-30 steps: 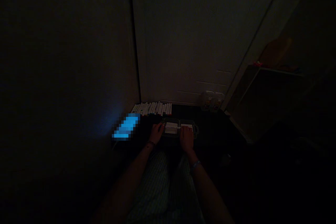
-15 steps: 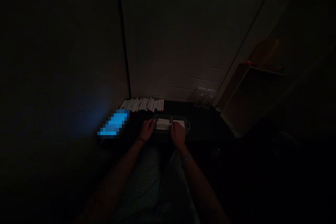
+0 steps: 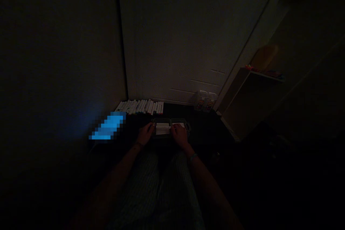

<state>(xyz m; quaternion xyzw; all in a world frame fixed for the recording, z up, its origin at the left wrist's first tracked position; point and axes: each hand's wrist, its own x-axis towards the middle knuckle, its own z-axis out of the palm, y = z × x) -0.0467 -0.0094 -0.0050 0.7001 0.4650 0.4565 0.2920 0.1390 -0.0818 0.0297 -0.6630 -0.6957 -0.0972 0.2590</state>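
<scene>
Looking from far, I see the right hand (image 3: 179,134) holding one end of a thin white pen (image 3: 163,127), which lies level above the left half of an open clear case (image 3: 167,136). The left hand (image 3: 146,133) is at the other end (it is too dark, so I cannot tell if its fingers grip). The case sits near the front edge of the dark table (image 3: 207,129); rightwards, the tabletop continues to its side edge. Behind, white markers (image 3: 140,107) line the wall (image 3: 161,61).
</scene>
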